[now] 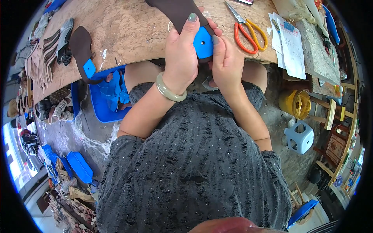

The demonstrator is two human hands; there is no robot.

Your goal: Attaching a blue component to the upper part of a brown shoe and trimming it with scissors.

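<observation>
Both my hands grip a dark brown insole point(176, 11) above the table's front edge. A bright blue patch point(203, 44) with a small hole covers its heel end. My left hand point(182, 54), with a pale bangle point(169, 90) on the wrist, holds one side, thumb on top near the patch. My right hand point(226, 62) pinches the other side, its thumb at the patch's edge. The fingers beneath are partly hidden. A second brown insole point(81, 44) with a blue heel patch point(89, 68) lies at the table's left, its heel past the edge.
Orange-handled scissors point(250, 37) lie on the wooden table point(132, 29) at right, near clipped papers point(290, 50). Stacked strips point(43, 58) lie far left. Below stand a blue bin point(104, 110) of blue scraps, a yellow bucket point(285, 101) and a grey-blue stool point(301, 138).
</observation>
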